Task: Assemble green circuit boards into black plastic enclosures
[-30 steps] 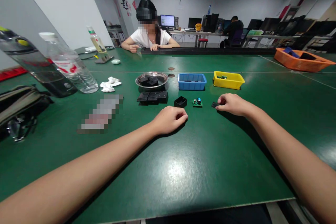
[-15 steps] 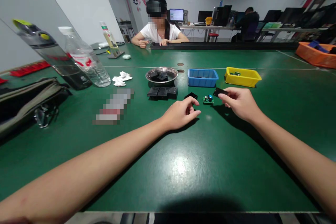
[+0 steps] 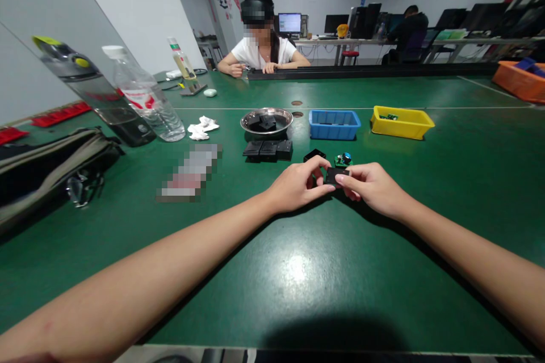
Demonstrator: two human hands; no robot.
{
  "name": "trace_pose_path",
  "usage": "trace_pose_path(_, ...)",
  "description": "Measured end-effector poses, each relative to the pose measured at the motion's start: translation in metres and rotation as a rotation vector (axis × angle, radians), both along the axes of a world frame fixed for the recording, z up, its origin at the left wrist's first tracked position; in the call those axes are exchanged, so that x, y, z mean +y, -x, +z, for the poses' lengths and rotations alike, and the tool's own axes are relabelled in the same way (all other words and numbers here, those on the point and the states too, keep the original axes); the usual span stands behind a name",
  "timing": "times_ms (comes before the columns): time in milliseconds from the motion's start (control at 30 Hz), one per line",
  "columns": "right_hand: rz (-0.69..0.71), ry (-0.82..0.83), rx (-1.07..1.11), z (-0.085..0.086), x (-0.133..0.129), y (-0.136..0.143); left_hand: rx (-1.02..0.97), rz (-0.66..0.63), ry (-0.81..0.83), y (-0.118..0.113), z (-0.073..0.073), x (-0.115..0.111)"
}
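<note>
A flat black plastic cover (image 3: 334, 175) is held just above the table between my two hands. My right hand (image 3: 378, 187) pinches its right side with the thumb on top. At its left edge, the thumb and fingers of my left hand (image 3: 298, 186) close on it. Right behind the cover lies a small green circuit board (image 3: 343, 160) with a blue round component. An open black plastic case (image 3: 314, 154) sits behind my left fingers, partly hidden by them.
Several black cases (image 3: 268, 150) stand in a row before a metal bowl (image 3: 267, 121) of black parts. A blue bin (image 3: 334, 126) and a yellow bin (image 3: 402, 123) are behind my hands. Bottles (image 3: 145, 96) and a bag (image 3: 51, 170) occupy the left. Another person (image 3: 261, 51) sits opposite.
My right hand has brought the black cover left and nearer to me, in front of the circuit board. My left fingers have closed on its other edge.
</note>
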State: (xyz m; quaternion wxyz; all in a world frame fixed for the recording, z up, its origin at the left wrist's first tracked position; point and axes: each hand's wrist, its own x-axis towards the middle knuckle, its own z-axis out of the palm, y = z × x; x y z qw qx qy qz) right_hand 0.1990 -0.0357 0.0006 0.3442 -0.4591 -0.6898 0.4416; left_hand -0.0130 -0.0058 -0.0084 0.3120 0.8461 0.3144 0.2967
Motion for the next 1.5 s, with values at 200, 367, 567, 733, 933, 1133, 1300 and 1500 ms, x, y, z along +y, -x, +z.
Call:
trace_pose_path(200,-0.002,0.024,-0.012,-0.0006,0.0007,0.0003,0.016,0.000,-0.054,-0.0002,0.0037,-0.0001)
trace_pose_path(367,0.027,0.002,-0.036,-0.0011,0.0023,-0.0002,-0.009,0.003,-0.038,0.0009,0.0032,-0.0003)
trace_pose_path(567,0.066,0.010,0.008,-0.0014,0.0032,-0.0019,-0.026,-0.002,-0.037,0.0017,0.0027,0.0004)
trace_pose_path(733,0.121,0.023,0.019,-0.0012,0.0044,-0.0048,-0.059,0.014,-0.056,0.0008,0.0024,0.0006)
trace_pose_path(933,0.148,0.013,-0.012,0.0006,0.0046,-0.0063,-0.061,0.027,-0.084,0.0020,0.0033,-0.0005)
trace_pose_path(1133,0.138,0.005,0.005,0.0010,0.0037,-0.0053,-0.063,0.014,-0.115,0.0027,0.0045,-0.0008)
trace_pose_path(1300,0.140,-0.013,0.004,-0.0006,0.0051,-0.0060,-0.077,0.009,-0.156,0.0020,0.0044,-0.0004)
trace_pose_path(1500,0.146,-0.027,0.003,-0.0013,0.0063,-0.0065,-0.096,-0.005,-0.211,0.0031,0.0022,0.0004)
